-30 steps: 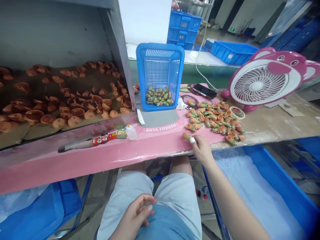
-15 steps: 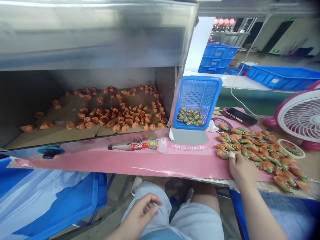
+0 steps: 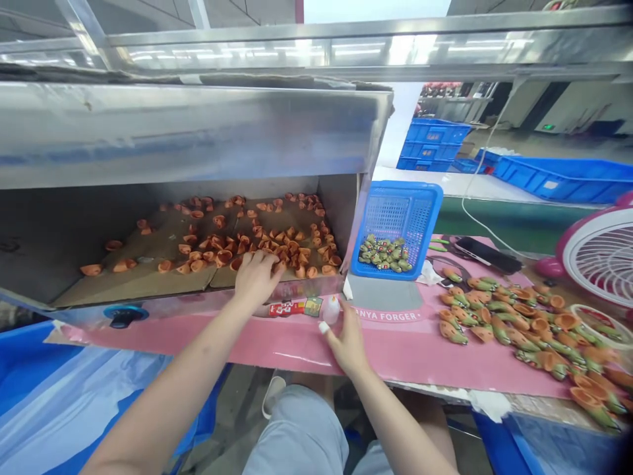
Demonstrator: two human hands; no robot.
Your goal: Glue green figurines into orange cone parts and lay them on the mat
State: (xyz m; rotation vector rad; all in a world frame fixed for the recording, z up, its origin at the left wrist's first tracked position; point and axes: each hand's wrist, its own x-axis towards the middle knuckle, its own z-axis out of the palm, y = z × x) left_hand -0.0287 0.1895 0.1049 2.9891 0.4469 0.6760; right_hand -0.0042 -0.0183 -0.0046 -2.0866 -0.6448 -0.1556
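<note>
My left hand (image 3: 257, 280) reaches over the front lip of a metal box, its fingers slightly bent and apart among small orange hollow cone-shaped pieces (image 3: 291, 254). Its fingertips are partly hidden, and no piece shows clearly held. On the pink mat, my right hand (image 3: 349, 340) is beside a small whitish squeeze bottle (image 3: 331, 309) standing upright. The thumb, in a white cover, and the fingers are apart on either side of the bottle; contact is unclear. To the right lie many green pieces with orange cones on them (image 3: 514, 320).
The open-fronted metal box (image 3: 208, 135) has a dark knob (image 3: 123, 315) at lower left. A blue basket (image 3: 420, 231) holds small green pieces (image 3: 386, 254). A phone (image 3: 487, 254), a tape roll (image 3: 601, 323) and a pink-and-white fan (image 3: 603, 257) are at the right.
My left hand has risen from above my lap to the orange pieces in the box. My right hand has moved left from the green-and-orange pieces to the bottle. The view has tilted up.
</note>
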